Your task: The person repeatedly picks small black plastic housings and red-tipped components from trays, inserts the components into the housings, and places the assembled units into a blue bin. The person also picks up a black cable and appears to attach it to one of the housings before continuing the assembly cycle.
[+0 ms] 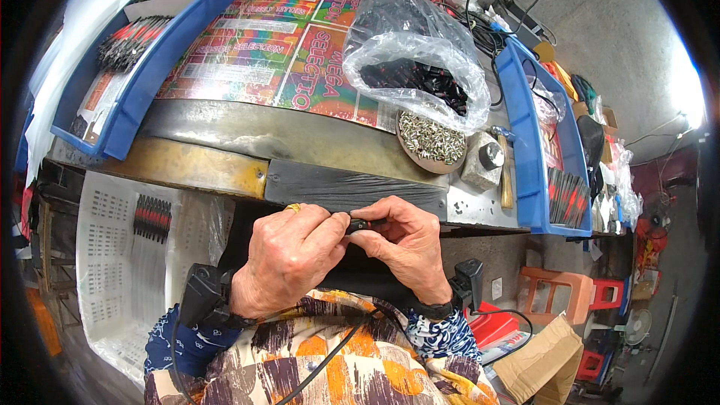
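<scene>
At the bench's front edge, my two hands meet over a small black part (pixel 360 226), much of it covered by my fingers. My left hand (pixel 291 249) is closed on its left end. The thumb and fingers of my right hand (pixel 405 246) pinch the other end. Just beyond them runs a dark wooden strip (pixel 352 184) on the bench edge. A clear plastic bag (pixel 450 45) of black parts with red bits lies farther back. Beside it sits a round dish of small metal pins (pixel 432 137).
Blue bins at left (pixel 142 101) and right (pixel 529 142) hold black-and-red pieces. A white basket (pixel 112 255) stands below left with a row of similar pieces. Right of the pins are a pale block (pixel 482 165) and a wooden-handled hammer (pixel 507 180). Printed sheets (pixel 255 45) cover the bench.
</scene>
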{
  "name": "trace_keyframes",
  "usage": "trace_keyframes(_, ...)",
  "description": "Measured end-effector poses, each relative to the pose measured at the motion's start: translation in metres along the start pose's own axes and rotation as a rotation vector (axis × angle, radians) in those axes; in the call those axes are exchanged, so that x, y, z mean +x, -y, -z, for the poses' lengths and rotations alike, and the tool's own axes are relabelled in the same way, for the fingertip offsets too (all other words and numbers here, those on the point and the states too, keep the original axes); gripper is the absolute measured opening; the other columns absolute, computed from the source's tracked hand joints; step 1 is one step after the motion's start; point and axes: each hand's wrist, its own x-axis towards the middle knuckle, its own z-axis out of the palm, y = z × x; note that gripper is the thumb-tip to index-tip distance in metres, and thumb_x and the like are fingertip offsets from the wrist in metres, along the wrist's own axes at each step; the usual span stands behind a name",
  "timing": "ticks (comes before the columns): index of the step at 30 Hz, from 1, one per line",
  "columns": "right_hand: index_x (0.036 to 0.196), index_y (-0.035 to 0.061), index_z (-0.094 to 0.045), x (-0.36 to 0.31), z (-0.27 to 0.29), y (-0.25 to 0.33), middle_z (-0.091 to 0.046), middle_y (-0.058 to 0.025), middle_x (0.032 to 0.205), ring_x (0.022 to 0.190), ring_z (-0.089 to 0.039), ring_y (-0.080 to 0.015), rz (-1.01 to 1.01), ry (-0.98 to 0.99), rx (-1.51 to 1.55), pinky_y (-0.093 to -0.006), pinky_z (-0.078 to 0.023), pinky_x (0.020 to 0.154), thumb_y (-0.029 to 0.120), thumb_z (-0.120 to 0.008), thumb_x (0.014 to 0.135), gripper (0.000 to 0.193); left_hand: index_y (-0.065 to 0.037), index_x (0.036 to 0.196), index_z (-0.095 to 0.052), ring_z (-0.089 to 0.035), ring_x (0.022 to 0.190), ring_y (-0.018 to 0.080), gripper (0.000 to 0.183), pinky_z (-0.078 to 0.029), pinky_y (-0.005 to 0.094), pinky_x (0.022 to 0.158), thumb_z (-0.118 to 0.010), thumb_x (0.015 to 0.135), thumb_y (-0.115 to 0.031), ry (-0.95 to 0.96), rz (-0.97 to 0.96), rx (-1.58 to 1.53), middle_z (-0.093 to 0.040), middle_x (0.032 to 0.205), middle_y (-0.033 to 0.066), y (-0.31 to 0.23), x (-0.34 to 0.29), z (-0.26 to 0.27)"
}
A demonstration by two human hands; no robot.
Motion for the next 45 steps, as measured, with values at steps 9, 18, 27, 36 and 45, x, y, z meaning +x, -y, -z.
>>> trace_keyframes(9,0.092,-0.0006,-0.067,0.000,0.002,0.000,-0.064,0.0025,0.082,0.072,-0.056,-0.0008,-0.057,-0.014,-0.089,-0.0174,-0.047,0.061,0.003,-0.071,0.090,0.006,-0.001,0.090,-0.066,-0.062,0.062,0.0233,0.029,-0.051,0.0332,0.054,-0.077,0.064,-0.005,-0.028,-0.024,-0.013,-0.059,0.074,0.0069,-0.001,-0.005,-0.009)
trace_keyframes(18,0.101,-0.0032,-0.069,0.001,0.007,0.010,-0.067,-0.0015,0.085,0.069,-0.058,-0.0037,0.040,-0.044,-0.201,-0.0182,-0.048,0.059,0.002,-0.072,0.088,0.014,-0.002,0.091,-0.067,-0.062,0.062,0.0239,0.029,-0.052,0.0339,0.055,-0.078,0.065,-0.005,-0.044,-0.022,-0.010,-0.060,0.075,0.0071,-0.002,0.007,-0.006)
trace_keyframes(27,0.099,0.0001,-0.070,0.023,0.049,0.021,-0.065,-0.0093,0.085,0.068,-0.060,-0.0160,0.388,-0.323,-0.941,-0.0279,-0.046,0.059,0.000,-0.071,0.082,0.016,-0.003,0.090,-0.067,-0.063,0.063,0.0245,0.027,-0.052,0.0339,0.055,-0.078,0.066,-0.004,-0.039,0.010,-0.001,-0.061,0.075,0.0075,0.003,0.010,-0.003)
trace_keyframes(36,0.101,0.0013,-0.069,0.040,0.064,0.008,-0.060,-0.0120,0.090,0.085,-0.060,-0.0308,0.504,-0.333,-1.258,-0.0401,-0.049,0.071,0.004,-0.075,0.076,0.026,-0.004,0.091,-0.066,-0.062,0.064,0.0243,0.027,-0.051,0.0342,0.055,-0.078,0.067,-0.004,0.014,0.040,0.028,-0.059,0.074,0.0069,0.009,0.007,0.002)
trace_keyframes(45,0.099,0.0030,-0.070,0.042,0.063,0.007,-0.060,-0.0104,0.090,0.084,-0.059,-0.0294,0.545,-0.320,-1.294,-0.0393,-0.049,0.070,0.003,-0.075,0.075,0.024,-0.004,0.091,-0.066,-0.062,0.063,0.0251,0.027,-0.050,0.0346,0.054,-0.079,0.067,-0.004,0.017,0.047,0.014,-0.059,0.073,0.0070,0.011,0.006,0.002)
